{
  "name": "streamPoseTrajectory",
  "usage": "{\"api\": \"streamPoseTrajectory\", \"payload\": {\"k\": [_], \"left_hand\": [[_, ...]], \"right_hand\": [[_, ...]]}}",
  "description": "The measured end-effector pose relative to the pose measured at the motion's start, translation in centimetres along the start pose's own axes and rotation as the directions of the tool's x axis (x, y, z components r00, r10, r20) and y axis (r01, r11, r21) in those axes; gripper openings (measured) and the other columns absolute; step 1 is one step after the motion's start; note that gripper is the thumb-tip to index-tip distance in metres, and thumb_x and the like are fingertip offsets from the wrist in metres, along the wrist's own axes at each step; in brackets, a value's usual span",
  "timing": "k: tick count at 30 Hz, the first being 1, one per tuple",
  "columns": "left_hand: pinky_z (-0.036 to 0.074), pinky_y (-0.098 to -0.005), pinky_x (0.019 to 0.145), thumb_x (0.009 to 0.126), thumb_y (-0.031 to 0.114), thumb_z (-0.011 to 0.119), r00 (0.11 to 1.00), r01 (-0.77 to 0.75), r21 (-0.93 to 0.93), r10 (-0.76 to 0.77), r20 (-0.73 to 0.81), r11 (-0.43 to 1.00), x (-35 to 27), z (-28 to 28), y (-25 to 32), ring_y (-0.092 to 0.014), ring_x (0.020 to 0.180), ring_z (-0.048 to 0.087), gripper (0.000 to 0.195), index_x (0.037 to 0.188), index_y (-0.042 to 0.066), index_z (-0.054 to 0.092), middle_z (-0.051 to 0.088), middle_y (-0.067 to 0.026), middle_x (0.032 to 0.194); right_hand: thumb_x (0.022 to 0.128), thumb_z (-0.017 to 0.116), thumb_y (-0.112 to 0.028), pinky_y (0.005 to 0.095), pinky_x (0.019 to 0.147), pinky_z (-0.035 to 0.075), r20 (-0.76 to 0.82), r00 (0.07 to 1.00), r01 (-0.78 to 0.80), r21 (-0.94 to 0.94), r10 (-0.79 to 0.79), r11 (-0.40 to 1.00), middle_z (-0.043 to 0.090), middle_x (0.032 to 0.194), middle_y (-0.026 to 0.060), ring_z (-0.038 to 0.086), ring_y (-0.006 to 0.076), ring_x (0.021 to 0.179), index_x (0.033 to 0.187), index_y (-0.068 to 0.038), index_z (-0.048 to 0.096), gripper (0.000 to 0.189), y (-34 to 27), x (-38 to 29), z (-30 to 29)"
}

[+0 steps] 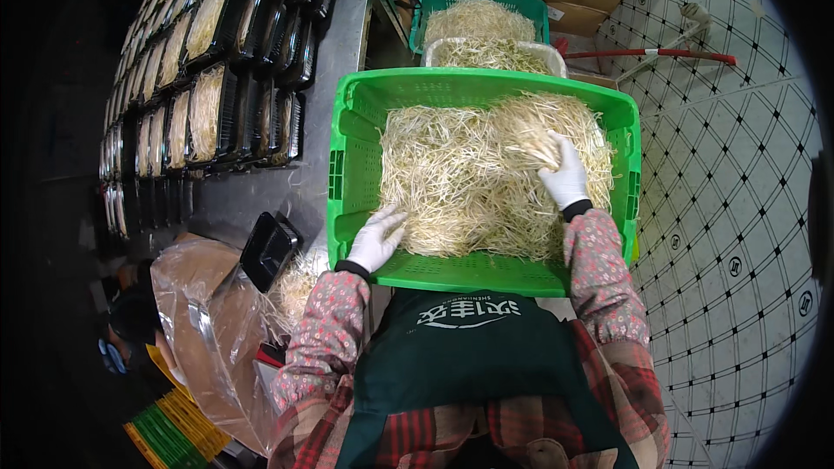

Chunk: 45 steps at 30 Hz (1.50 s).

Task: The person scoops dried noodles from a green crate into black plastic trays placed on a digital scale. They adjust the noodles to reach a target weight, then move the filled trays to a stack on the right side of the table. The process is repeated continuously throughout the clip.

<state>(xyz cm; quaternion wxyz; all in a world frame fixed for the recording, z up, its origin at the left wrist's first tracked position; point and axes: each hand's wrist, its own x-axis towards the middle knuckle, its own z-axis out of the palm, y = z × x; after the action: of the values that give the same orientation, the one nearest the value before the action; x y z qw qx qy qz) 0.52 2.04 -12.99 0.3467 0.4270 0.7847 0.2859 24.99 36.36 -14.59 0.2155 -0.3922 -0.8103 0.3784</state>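
Observation:
A bright green plastic crate (485, 81) stands before me, filled with bean sprouts (443, 169). My right hand (565, 176), in a white glove, grips a clump of sprouts (524, 133) over the right part of the heap. The thumb lies on the near side of that clump, and some fingers are hidden by it. At the crate's front left corner is my left hand (376, 240), also gloved. Its fingers are spread, and their tips reach the edge of the sprouts with nothing held.
Black trays of sprouts (208, 111) stand stacked on a metal table (260, 192) at left. An empty black tray (269, 252) tilts near a plastic-lined carton (202, 332). Behind the crate are a white basket (557, 62) and a teal crate (541, 13), both holding sprouts.

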Motion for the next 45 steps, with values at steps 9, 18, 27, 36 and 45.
{"api": "streamPoseTrajectory", "payload": {"k": [9,18,27,36,45], "left_hand": [[0.043,-0.0284,0.1,0.093,0.004,0.056,0.955,0.082,-0.532,-0.219,-0.201,0.843,1.1,-3.6,4.2,-0.017,0.117,0.054,0.043,0.135,0.002,0.047,0.054,-0.011,0.131],[0.036,-0.0389,0.107,0.087,0.01,0.055,0.993,0.036,0.094,-0.025,-0.116,0.995,5.7,-2.7,0.6,-0.03,0.13,0.044,0.05,0.136,0.004,0.046,0.05,-0.0202,0.135],[0.026,-0.0458,0.114,0.089,0.025,0.057,0.89,-0.178,0.552,-0.105,0.443,0.815,4.7,1.8,2.0,-0.04,0.138,0.029,0.056,0.143,0.021,0.041,0.042,-0.0124,0.145],[0.035,-0.0404,0.107,0.089,0.026,0.06,0.968,0.07,0.278,0.002,-0.251,0.958,18.3,-1.9,-2.1,-0.04,0.128,0.042,0.061,0.139,-0.001,0.039,0.047,-0.026,0.136],[0.018,-0.0556,0.113,0.064,0.07,0.069,0.857,-0.17,0.566,-0.162,0.489,0.807,4.4,0.6,1.1,-0.041,0.139,0.023,0.123,0.149,0.003,0.012,0.028,-0.0245,0.145]], "right_hand": [[0.066,0.07,-0.017,0.0387,0.106,0.036,0.355,0.794,0.437,0.231,-0.493,0.869,0.051,0.133,0.017,0.05,0.0316,0.12,0.135,-0.007,0.046,0.073,-15.3,4.0,-2.4],[0.079,0.064,-0.026,0.0424,0.105,0.036,0.567,0.82,0.24,-0.209,-0.083,0.948,0.051,0.134,0.0155,0.047,0.031,0.124,0.134,-0.011,0.049,0.058,-8.9,4.7,2.6],[0.085,0.063,-0.039,0.0464,0.112,0.029,0.905,0.426,0.385,-0.195,0.014,0.902,0.027,0.152,0.015,0.028,0.0366,0.139,0.147,-0.017,0.031,0.073,-6.9,-3.8,10.1],[0.085,0.06,-0.035,0.045,0.101,0.04,0.466,0.827,0.442,-0.191,-0.315,0.877,0.051,0.133,0.0157,0.049,0.0334,0.121,0.135,-0.012,0.047,0.056,-7.2,9.9,16.7],[0.065,0.079,-0.051,0.0573,0.106,0.028,0.812,0.58,0.408,-0.213,-0.072,0.888,0.028,0.149,0.019,0.031,0.0361,0.135,0.15,-0.013,0.018,0.111,-7.0,-6.2,10.1]]}}
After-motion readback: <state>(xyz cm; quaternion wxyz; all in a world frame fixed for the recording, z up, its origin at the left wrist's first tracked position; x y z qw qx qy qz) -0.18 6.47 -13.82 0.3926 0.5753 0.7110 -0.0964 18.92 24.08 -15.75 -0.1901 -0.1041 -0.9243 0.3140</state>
